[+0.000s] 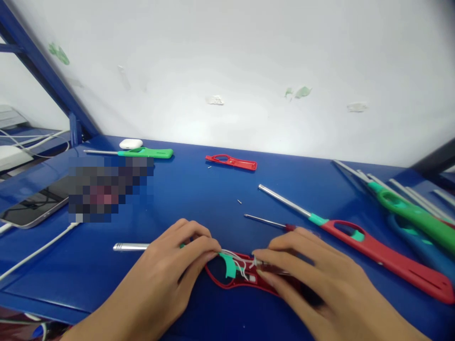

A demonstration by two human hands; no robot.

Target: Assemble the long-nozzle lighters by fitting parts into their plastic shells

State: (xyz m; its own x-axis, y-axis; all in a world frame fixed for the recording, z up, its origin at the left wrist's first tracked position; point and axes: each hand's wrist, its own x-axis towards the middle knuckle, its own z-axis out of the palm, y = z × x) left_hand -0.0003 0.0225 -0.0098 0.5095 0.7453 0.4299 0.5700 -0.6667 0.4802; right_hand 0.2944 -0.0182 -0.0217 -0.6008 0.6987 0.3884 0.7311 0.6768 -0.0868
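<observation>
An opened red gas lighter point(245, 284) lies on the blue table, its inside facing up. A teal trigger point(230, 266) and thin white wires point(245, 270) show in its shell. My left hand point(181, 265) is closed on the lighter's front end, fingertips pinched beside the trigger and wires. The lighter's metal tube point(130, 246) sticks out left of that hand. Between the thumb and fingers of my right hand point(309, 270) is a translucent fuel tank point(265, 266) with a pale tip, held over the handle end. My right palm hides the rest of the tank.
A screwdriver point(265, 220) and an assembled red lighter point(377, 248) lie beyond my right hand. Several lighters, one green point(408, 208), are piled at right. Behind are a loose red shell half point(232, 162), tiny screws point(239, 201) and another green lighter point(149, 152). A phone point(39, 201) lies left.
</observation>
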